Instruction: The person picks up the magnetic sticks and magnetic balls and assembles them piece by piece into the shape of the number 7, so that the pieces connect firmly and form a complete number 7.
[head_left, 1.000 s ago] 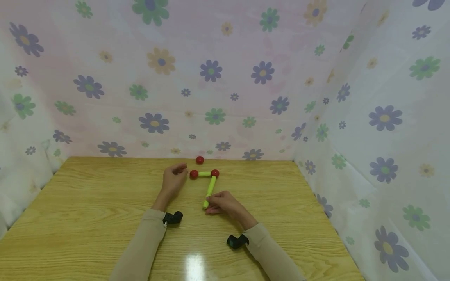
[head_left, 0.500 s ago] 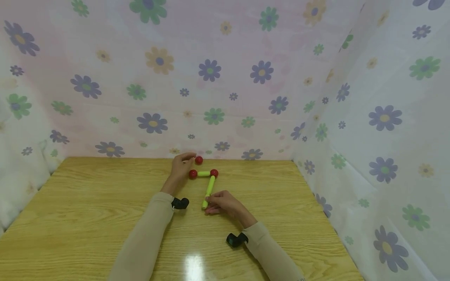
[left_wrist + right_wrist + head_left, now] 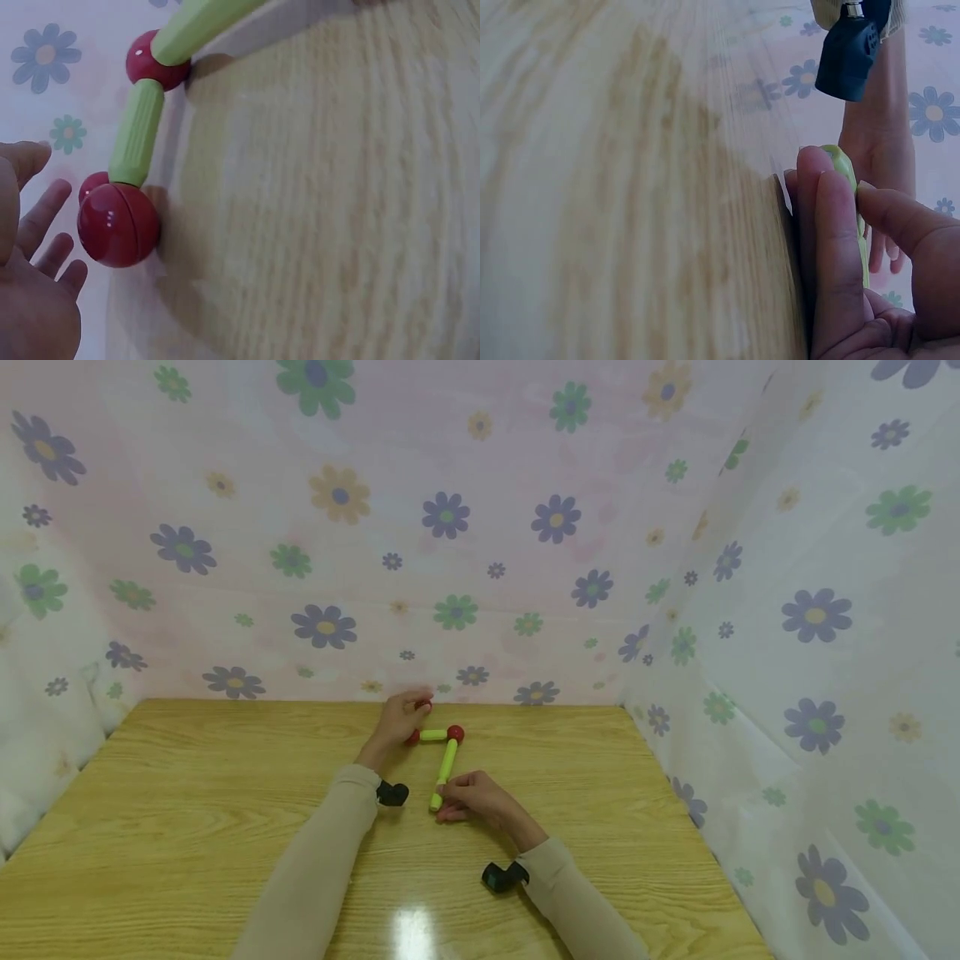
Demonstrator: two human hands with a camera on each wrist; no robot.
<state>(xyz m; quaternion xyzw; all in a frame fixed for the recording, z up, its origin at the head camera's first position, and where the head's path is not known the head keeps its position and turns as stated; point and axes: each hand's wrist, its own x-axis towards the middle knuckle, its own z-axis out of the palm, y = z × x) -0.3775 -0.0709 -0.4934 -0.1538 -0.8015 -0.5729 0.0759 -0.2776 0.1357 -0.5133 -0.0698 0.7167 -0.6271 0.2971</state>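
Red balls and lime-green rods form a bent piece on the table: a short rod [image 3: 433,735] runs between one red ball [image 3: 120,225] and a corner red ball [image 3: 455,733], from which a long section of rod [image 3: 447,762] comes toward me. My right hand [image 3: 480,797] pinches this section near its close end between thumb and fingers. Beyond the piece lies a loose red ball [image 3: 424,705], partly hidden in the left wrist view. My left hand [image 3: 401,717] reaches over to it, fingers loosely extended around it; whether they touch it is not clear.
The wooden table [image 3: 187,827] meets a flowered cloth wall [image 3: 450,568] just behind the loose ball. A second flowered cloth wall [image 3: 825,693] stands on the right. Each sleeved wrist carries a black camera [image 3: 504,877].
My left hand has moved forward and right, past the near-left ball, to the loose red ball. My right hand keeps its pinch on the rod, almost still.
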